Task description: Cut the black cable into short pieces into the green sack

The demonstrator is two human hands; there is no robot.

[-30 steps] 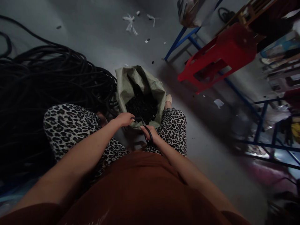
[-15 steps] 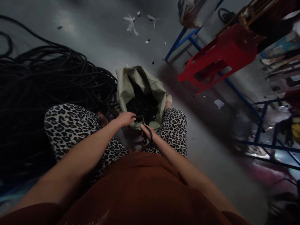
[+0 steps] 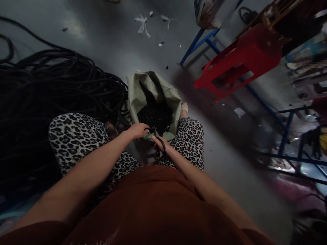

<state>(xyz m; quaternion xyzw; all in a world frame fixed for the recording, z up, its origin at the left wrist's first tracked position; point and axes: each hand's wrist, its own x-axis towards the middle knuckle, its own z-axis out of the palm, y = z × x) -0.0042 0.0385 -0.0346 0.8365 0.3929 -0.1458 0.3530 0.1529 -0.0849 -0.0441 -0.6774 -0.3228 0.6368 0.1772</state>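
Note:
Between my knees stands an open woven sack, its rim folded outward. Many small black pieces lie inside it. My left hand is closed on a thin black strip, whose end sticks out over the near side of the sack. My right hand grips a pair of scissors by dark looped handles. The metal blades point away from me, right beside the strip's end; whether they touch it I cannot tell.
A large heap of black tubing or cable covers the floor at my left. At the right a red plastic stool lies tilted against blue metal frames. White plastic scraps are scattered on the floor ahead.
The black strip's end and the scissor blades have shifted slightly. My hands stay nearly in place over the near rim of the sack. A yellowish thing now shows at the top edge.

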